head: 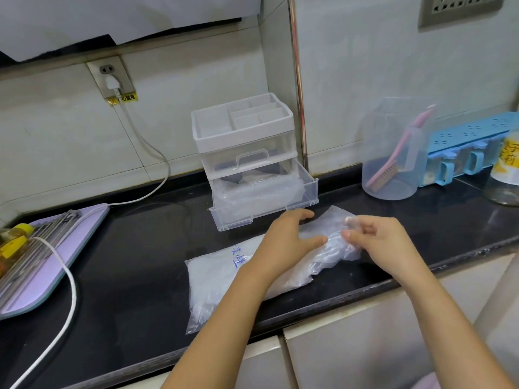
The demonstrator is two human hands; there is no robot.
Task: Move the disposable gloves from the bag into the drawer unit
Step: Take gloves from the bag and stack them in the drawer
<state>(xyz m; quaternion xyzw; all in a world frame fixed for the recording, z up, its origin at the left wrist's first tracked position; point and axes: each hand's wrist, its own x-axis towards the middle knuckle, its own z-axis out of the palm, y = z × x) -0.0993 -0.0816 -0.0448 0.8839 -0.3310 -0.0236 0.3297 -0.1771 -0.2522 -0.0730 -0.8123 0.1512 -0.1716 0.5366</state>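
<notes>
Both hands are down over the black counter, right in front of the drawer unit. The bag, clear plastic with blue writing, lies flat on the counter near its front edge, its open end pointing right. A crumpled mass of disposable gloves spills out of that end. The left hand sits on top of the bag's mouth, fingers stretched forward and loosely together, thumb out to the side, pressing the film rather than gripping it. The right hand is just beside it, fingers curled, and thumb and fingertips pinch a wisp of glove film. Behind them the unit's bottom drawer is pulled out, and clear plastic film lies bunched inside it; the drawer above is shut, and the white divided tray on top holds nothing I can see. Off to the right stands a clear jug with a pink brush in it, then a blue box. On the left, a white cable runs across a purple board.
</notes>
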